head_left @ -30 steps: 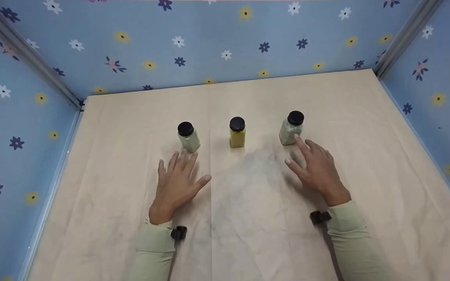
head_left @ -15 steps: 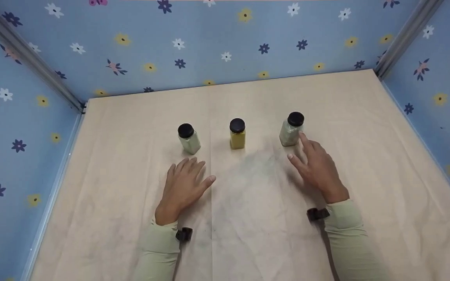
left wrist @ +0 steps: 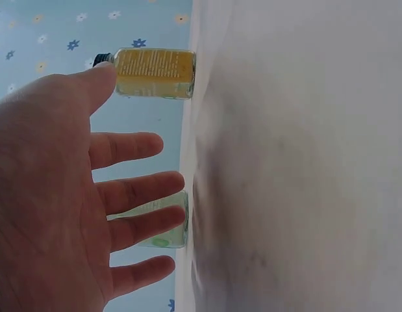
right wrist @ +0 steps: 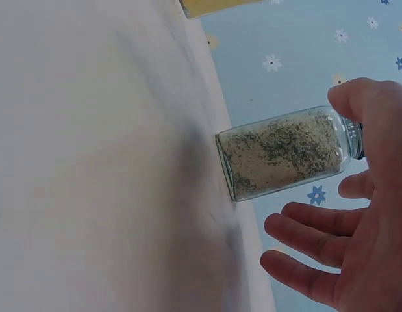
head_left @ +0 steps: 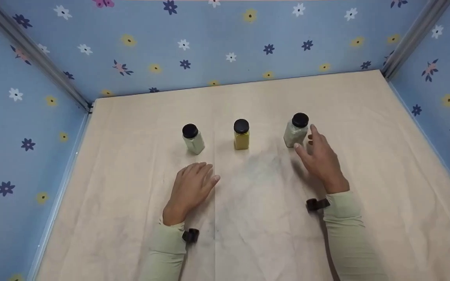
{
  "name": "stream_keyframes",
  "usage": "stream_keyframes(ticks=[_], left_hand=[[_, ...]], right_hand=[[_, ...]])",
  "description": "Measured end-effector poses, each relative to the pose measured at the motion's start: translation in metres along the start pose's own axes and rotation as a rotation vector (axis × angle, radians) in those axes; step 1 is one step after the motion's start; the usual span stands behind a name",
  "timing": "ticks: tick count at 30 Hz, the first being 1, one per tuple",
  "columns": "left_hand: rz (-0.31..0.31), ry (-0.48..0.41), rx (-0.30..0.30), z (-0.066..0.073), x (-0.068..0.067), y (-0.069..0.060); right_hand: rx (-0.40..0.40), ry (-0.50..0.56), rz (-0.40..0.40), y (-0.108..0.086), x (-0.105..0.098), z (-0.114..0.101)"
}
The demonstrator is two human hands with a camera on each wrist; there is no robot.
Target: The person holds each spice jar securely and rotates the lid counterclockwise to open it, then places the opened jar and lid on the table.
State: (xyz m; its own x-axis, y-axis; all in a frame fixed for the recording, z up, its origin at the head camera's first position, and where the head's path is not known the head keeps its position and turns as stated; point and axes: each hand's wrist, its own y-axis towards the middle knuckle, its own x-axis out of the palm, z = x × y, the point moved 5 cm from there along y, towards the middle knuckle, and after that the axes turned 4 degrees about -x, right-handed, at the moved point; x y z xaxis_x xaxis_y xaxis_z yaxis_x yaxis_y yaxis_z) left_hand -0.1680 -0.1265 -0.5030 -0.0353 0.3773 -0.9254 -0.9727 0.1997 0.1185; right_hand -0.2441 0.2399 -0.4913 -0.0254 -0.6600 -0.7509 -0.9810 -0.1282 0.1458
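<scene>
Three small glass bottles with black caps stand upright in a loose row. The left bottle (head_left: 194,143) holds pale green contents, the middle bottle (head_left: 241,139) yellow, and the right bottle (head_left: 295,134) pale contents with dark green specks, clearest in the right wrist view. My right hand (head_left: 322,162) is at the right bottle, thumb in front of it and fingers along its right side, spread and not closed round it. Whether the thumb touches the glass I cannot tell. My left hand (head_left: 191,189) hovers in front of the left bottle, fingers extended, holding nothing.
A cream cloth (head_left: 248,218) with creases and a faint grey stain covers the table. Blue flowered panels (head_left: 205,35) close off the back and both sides, with metal posts (head_left: 408,43) at the corners.
My right hand has moved from the front of the right bottle to its right side, fingers beside it. My left hand has drawn back from the left bottle and slightly rightward.
</scene>
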Motion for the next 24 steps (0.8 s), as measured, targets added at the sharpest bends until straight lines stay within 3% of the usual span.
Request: stream_keyframes(ticks=[13, 19, 24], left_hand=[[0.038, -0.116, 0.045, 0.028, 0.002, 0.017], [-0.012, -0.151, 0.020, 0.030, 0.009, 0.015], [0.003, -0.191, 0.019, 0.031, 0.011, 0.012]], right_hand=[[-0.006, 0.262, 0.098, 0.005, -0.003, 0.016], [0.020, 0.315, 0.117, 0.007, 0.009, 0.018], [0.045, 0.325, 0.122, 0.009, 0.014, 0.018]])
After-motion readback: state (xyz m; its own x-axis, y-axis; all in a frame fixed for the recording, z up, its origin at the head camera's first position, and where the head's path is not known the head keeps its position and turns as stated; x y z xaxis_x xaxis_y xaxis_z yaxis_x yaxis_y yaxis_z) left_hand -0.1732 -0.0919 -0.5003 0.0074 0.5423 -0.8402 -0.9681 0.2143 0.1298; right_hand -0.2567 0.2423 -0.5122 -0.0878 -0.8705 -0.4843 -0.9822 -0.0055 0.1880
